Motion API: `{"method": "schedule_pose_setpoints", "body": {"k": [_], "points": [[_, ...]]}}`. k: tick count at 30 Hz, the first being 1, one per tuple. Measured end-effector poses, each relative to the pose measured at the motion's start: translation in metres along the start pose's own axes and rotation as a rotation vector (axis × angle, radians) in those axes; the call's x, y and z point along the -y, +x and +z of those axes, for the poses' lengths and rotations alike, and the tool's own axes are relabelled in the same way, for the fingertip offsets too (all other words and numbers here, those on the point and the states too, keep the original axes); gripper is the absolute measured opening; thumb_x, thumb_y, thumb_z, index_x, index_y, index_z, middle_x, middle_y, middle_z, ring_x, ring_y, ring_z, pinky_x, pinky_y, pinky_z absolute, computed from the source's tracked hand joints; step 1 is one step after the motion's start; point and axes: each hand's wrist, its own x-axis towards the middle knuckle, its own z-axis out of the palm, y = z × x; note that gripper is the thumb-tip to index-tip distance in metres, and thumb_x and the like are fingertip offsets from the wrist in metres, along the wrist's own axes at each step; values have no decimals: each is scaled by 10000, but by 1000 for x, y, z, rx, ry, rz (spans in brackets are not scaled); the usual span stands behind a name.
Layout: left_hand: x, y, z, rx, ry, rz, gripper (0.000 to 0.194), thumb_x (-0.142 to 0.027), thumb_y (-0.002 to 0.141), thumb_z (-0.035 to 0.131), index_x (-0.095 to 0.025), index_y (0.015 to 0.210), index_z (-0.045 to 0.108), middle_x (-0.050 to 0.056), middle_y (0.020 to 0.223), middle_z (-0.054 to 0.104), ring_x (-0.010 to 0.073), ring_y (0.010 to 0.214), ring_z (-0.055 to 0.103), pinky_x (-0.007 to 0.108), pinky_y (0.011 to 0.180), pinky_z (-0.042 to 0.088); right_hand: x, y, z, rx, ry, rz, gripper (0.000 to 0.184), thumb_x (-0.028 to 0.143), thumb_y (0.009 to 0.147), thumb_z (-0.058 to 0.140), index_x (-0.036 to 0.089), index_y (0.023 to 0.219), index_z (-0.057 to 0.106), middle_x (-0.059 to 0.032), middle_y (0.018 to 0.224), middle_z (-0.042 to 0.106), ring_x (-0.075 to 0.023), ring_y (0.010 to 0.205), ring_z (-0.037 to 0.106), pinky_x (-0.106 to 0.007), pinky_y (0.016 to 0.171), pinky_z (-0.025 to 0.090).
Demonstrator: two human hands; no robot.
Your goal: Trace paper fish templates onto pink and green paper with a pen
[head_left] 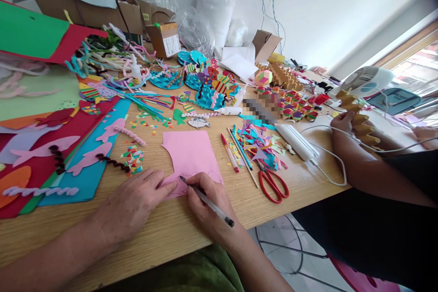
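Note:
A pink paper sheet (190, 155) lies on the wooden table (164, 232) in front of me. My left hand (137, 200) rests flat on the sheet's near left corner, fingers stretched out. My right hand (207, 203) is closed round a clear pen (208, 203), its tip touching the near edge of the pink sheet.
Red-handled scissors (273, 185), pencils (239, 155) and paper scraps (260, 143) lie to the right. Felt sheets with fish shapes (51, 159) cover the left. Paper fish (205, 84), pipe cleaners and boxes fill the back. Another person's hand (345, 123) holds a yellow egg carton piece (362, 123) at right.

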Motion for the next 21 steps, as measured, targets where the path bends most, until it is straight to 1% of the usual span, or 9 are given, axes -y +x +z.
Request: {"method": "schedule_pose_setpoints", "body": {"k": [4,9,14,17,21], "points": [[0,0,0,12,-11,-12,374,-42,880,383,-190,1112,635,36,814,592,201,760,570,297,650,498,0,0,0,-1,11,-20,147,146,797,487,158,870,614,-20,709,659,-129,598,584,-223,568,421],[0,-1,1,-5,-35,-26,378,-50,892,366,-212,1097,639,24,805,585,187,754,562,270,633,484,-3,1,1,-28,24,-7,145,151,805,490,172,884,610,-13,729,666,-123,610,587,-217,575,427],[1,-1,2,-14,-67,-37,417,-38,887,347,-235,1133,620,21,839,592,181,772,558,260,648,476,-1,0,0,-5,4,4,145,158,816,487,180,893,607,-6,726,661,-122,600,576,-224,580,427],[1,-1,2,1,-62,-43,407,-43,883,351,-230,1121,624,22,827,589,183,766,556,266,654,476,-1,-1,0,2,-5,0,146,141,800,486,181,877,605,-3,712,654,-123,596,573,-222,570,420],[0,-2,3,-22,-75,-37,404,-37,875,351,-218,1111,625,27,834,587,187,776,557,268,645,470,-2,0,1,-27,23,-19,139,144,802,486,183,868,602,-2,712,657,-122,604,580,-217,569,423]]}}
